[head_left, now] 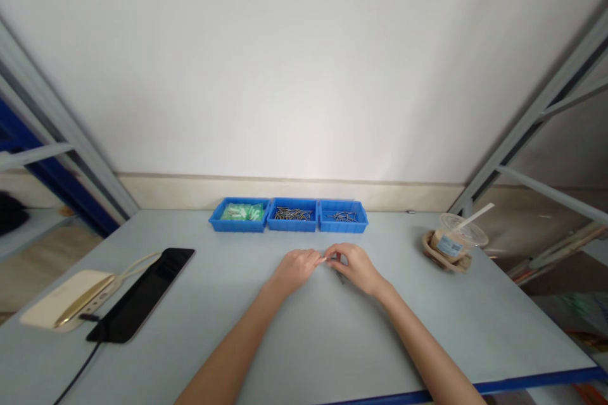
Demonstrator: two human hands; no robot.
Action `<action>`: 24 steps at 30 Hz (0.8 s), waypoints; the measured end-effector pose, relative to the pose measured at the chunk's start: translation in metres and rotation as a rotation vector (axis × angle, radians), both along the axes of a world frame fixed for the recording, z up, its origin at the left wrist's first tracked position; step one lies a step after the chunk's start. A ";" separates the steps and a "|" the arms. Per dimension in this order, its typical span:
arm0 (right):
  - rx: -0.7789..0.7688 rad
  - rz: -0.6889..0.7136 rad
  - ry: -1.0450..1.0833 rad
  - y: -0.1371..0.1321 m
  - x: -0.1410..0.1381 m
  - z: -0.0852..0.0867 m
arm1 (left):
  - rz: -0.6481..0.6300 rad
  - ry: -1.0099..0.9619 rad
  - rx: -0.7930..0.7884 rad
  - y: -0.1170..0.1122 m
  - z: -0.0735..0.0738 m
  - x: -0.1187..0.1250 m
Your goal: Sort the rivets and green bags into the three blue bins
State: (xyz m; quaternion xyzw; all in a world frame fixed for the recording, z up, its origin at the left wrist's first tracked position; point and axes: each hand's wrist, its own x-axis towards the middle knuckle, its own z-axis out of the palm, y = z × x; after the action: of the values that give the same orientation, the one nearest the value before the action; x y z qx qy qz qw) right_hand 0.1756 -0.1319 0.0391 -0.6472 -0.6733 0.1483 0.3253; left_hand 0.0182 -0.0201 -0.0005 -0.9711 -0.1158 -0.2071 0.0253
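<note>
My left hand point(294, 269) and my right hand point(356, 267) meet at the middle of a pale grey table point(427, 323), fingertips almost touching. A small pale plastic piece point(324, 259) sits in the left fingertips, its far end reaching toward the right fingers. A dark metal screw point(340, 277) sticks out below the right fingers and seems held there. Beyond my hands stand several blue plastic trays side by side: one point(240, 228) holds green and white small parts, another point(292, 228) holds many screws, and the third point(342, 229) holds fewer screws.
A cream power bank point(66, 299) with a cable lies on a black slab point(142, 294) at the table's left. On the right stands a clear plastic cup point(463, 231) with a straw, beside a brown holder. Metal shelf uprights point(536, 120) flank the table, which meets a white wall.
</note>
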 end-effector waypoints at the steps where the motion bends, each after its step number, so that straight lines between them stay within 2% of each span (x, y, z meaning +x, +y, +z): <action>1: 0.004 -0.014 -0.071 -0.001 0.000 0.001 | 0.004 0.008 -0.010 -0.001 0.001 0.000; 5: 0.006 -0.062 -0.207 -0.001 -0.003 0.002 | 0.009 -0.007 -0.095 -0.006 0.006 0.000; 16: -0.025 -0.025 -0.253 0.002 -0.003 -0.002 | 0.089 0.018 -0.139 -0.003 0.008 0.001; 19: 0.002 -0.066 -0.251 0.014 0.005 0.008 | 0.178 -0.015 -0.207 -0.001 0.010 0.001; 24: -0.054 -0.313 -0.303 0.044 0.038 0.037 | 0.231 -0.073 -0.279 0.003 0.013 -0.003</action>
State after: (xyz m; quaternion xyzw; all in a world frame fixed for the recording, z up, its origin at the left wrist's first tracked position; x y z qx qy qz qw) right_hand 0.2137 -0.0878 0.0760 -0.7672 -0.6016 0.0150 0.2218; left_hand 0.0152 -0.0174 0.0128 -0.9374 -0.2548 -0.2197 -0.0902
